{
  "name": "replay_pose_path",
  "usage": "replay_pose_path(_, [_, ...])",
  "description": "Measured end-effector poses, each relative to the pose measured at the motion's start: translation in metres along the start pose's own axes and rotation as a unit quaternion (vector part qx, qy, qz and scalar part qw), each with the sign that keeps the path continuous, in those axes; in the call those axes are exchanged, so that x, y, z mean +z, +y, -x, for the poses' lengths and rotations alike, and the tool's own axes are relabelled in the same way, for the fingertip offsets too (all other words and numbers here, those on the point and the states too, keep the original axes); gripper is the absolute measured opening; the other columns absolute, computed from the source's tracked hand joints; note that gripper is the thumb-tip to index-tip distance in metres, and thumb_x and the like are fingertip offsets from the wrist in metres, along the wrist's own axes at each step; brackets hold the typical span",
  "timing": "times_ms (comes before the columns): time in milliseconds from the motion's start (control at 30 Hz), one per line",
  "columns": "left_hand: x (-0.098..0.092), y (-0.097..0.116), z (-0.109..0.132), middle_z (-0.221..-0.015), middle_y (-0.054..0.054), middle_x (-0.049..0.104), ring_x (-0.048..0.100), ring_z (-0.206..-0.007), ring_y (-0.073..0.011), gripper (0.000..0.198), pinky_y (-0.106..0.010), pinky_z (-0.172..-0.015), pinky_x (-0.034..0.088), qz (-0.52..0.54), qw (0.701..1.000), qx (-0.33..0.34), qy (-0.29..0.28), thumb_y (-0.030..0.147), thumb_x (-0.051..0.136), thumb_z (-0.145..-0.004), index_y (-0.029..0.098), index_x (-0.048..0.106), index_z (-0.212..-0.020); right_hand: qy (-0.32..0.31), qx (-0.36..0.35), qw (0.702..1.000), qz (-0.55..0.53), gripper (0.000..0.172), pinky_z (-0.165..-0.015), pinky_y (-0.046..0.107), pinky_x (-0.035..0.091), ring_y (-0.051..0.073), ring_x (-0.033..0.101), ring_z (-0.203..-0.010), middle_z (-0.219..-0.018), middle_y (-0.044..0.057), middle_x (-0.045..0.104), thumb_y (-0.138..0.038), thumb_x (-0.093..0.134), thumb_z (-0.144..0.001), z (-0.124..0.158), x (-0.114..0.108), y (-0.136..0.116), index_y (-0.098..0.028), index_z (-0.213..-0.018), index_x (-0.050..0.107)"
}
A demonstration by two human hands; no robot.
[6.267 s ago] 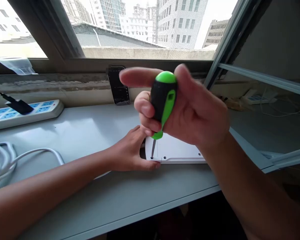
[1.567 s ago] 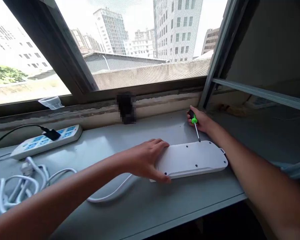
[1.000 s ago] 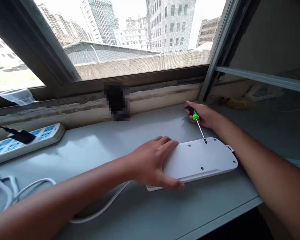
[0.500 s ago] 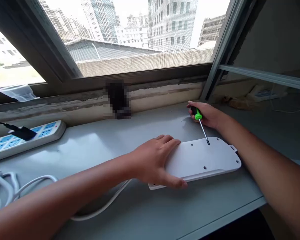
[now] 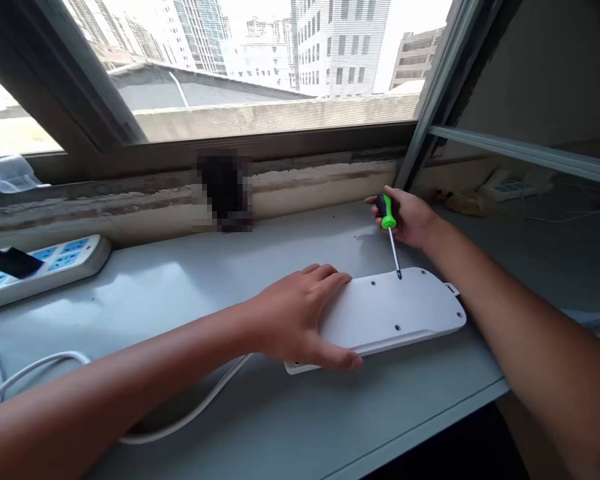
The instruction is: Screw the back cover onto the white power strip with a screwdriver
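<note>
A white power strip (image 5: 390, 310) lies face down on the grey sill (image 5: 220, 280), its back showing several screw holes. My left hand (image 5: 293, 320) rests flat on its left end, fingers spread, thumb along the front edge. My right hand (image 5: 407, 217) is closed round the black and green handle of a screwdriver (image 5: 389, 223). The shaft slants down and its tip sits in a hole on the strip's far edge.
A second power strip (image 5: 45, 263) with blue sockets and a black plug lies at the far left. A white cable (image 5: 145, 427) runs along the sill from the near strip. A blurred dark object (image 5: 223, 193) leans against the window wall. The sill's front edge runs close below the strip.
Earlier my right hand held the screwdriver upright at the strip's left end. It has since reached to the far edge. In the last second the screwdriver stood up steeper.
</note>
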State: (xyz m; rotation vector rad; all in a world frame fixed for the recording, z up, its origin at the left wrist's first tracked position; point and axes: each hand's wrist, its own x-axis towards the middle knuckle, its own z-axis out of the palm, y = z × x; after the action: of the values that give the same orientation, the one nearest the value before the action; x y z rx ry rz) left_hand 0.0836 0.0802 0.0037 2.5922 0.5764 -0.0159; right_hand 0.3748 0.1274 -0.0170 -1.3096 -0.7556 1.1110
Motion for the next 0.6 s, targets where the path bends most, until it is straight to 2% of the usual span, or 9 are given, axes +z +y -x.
replay_pose_path(33, [0.000,0.000,0.000,-0.141,-0.017,0.062,0.060,-0.124,-0.0368,0.098,-0.048,-0.100,0.054,-0.003,1.000,0.001,0.002,0.075,0.080,-0.076,0.016,0.054,-0.150,0.012,-0.019,1.000,-0.007,0.037,-0.046,0.020,0.041,0.008,0.054,-0.055,-0.076,0.002,0.061,-0.042,0.050,-0.109,0.001,0.001,-0.002,-0.011,-0.100,0.068])
replay_pose_path(100, [-0.001,-0.001,-0.001,-0.142,-0.017,0.062,0.060,-0.123,-0.0363,0.097,-0.047,-0.100,0.053,-0.006,1.000,0.002,0.000,0.075,0.078,-0.077,0.015,0.054,-0.150,0.050,-0.073,0.996,-0.023,0.039,-0.040,0.020,0.032,0.007,0.047,-0.047,-0.068,0.000,0.056,-0.045,0.050,-0.108,0.004,0.002,-0.008,-0.014,-0.091,0.066])
replay_pose_path(200, [-0.003,-0.001,-0.002,-0.142,-0.016,0.062,0.060,-0.123,-0.0354,0.097,-0.046,-0.100,0.053,-0.005,1.000,0.003,-0.014,0.075,0.076,-0.079,0.015,0.052,-0.151,0.118,-0.184,0.975,-0.032,0.037,-0.038,0.022,0.030,0.007,0.043,-0.043,-0.064,-0.003,0.053,-0.052,0.056,-0.104,0.012,0.003,-0.018,-0.020,-0.087,0.063])
replay_pose_path(333, [-0.004,0.004,-0.002,-0.143,-0.016,0.061,0.060,-0.123,-0.0352,0.094,-0.045,-0.101,0.053,-0.016,1.000,-0.010,-0.020,0.070,0.077,-0.079,0.015,0.052,-0.150,0.158,-0.306,0.939,-0.010,0.033,-0.044,0.028,0.035,0.009,0.040,-0.044,-0.059,-0.001,0.052,-0.044,0.058,-0.104,0.021,0.000,-0.028,-0.024,-0.078,0.062])
replay_pose_path(400, [-0.007,0.011,-0.001,-0.138,-0.016,0.063,0.061,-0.121,-0.0365,0.092,-0.046,-0.098,0.054,-0.035,0.998,-0.041,-0.029,0.068,0.079,-0.075,0.017,0.054,-0.147,0.160,-0.332,0.929,-0.019,0.035,-0.046,0.030,0.036,0.009,0.036,-0.044,-0.057,0.000,0.051,-0.040,0.057,-0.104,0.021,-0.003,-0.030,-0.024,-0.073,0.061])
replay_pose_path(500, [-0.013,0.021,0.001,-0.128,-0.014,0.068,0.065,-0.110,-0.0376,0.089,-0.045,-0.088,0.055,-0.067,0.991,-0.096,-0.068,0.065,0.079,-0.068,0.021,0.055,-0.142,0.179,-0.324,0.927,-0.056,0.038,-0.044,0.030,0.030,0.009,0.033,-0.043,-0.056,0.000,0.049,-0.042,0.055,-0.104,0.017,-0.009,-0.033,-0.023,-0.071,0.058])
replay_pose_path(600, [-0.021,0.021,0.001,-0.128,-0.014,0.070,0.067,-0.107,-0.0377,0.087,-0.045,-0.088,0.054,-0.109,0.987,-0.092,-0.072,0.062,0.078,-0.068,0.022,0.055,-0.141,0.208,-0.319,0.922,-0.076,0.041,-0.042,0.028,0.023,0.008,0.032,-0.041,-0.056,-0.003,0.043,-0.046,0.048,-0.105,0.013,-0.015,-0.038,-0.023,-0.071,0.054])
